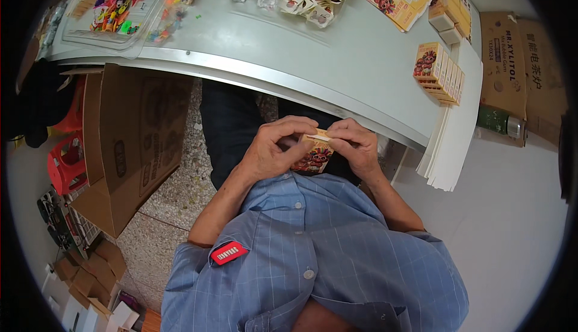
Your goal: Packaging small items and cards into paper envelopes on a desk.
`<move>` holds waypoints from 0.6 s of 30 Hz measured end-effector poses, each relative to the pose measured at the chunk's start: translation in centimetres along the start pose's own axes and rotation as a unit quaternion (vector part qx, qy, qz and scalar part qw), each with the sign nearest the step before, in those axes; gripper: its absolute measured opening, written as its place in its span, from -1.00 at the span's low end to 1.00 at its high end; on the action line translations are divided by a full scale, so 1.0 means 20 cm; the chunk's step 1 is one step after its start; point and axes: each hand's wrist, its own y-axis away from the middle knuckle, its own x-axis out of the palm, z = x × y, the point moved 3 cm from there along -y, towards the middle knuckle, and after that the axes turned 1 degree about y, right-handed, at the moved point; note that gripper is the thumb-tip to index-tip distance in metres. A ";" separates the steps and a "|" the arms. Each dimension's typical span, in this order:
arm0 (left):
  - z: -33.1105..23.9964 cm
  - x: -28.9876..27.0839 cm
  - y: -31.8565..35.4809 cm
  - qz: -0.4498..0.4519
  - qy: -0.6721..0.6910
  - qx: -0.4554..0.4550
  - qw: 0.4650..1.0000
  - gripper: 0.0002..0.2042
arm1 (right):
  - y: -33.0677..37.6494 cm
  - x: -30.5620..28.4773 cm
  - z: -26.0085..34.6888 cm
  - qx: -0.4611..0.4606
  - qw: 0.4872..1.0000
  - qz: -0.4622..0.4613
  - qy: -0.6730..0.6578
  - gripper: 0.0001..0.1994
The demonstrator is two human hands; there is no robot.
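Both hands, left hand [271, 151] and right hand [355, 145], grip closed on small carton [313, 154], below table edge [337, 100].

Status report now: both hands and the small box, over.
Left hand and right hand both gripping small printed carton. Held near chest, below table edge. Nothing blocking.

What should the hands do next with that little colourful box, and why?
Probably press the top flap shut. Both the left hand and the right hand pinch the top edge of the small printed box, held over the lap. Finished boxes of the same look stand in a row on the table.
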 end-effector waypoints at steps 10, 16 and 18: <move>-0.06 -0.03 -0.06 0.031 -0.027 -0.073 0.996 -0.85 | -0.03 0.02 0.05 0.017 0.999 -0.005 0.038 -0.84; -0.10 -0.03 -0.10 0.016 -0.045 -0.123 0.991 -0.88 | -0.05 0.00 0.07 0.046 0.998 -0.011 0.028 -0.88; -0.11 -0.02 -0.11 0.015 -0.053 -0.133 0.990 -0.86 | -0.06 0.00 0.08 0.066 0.997 -0.014 0.022 -0.89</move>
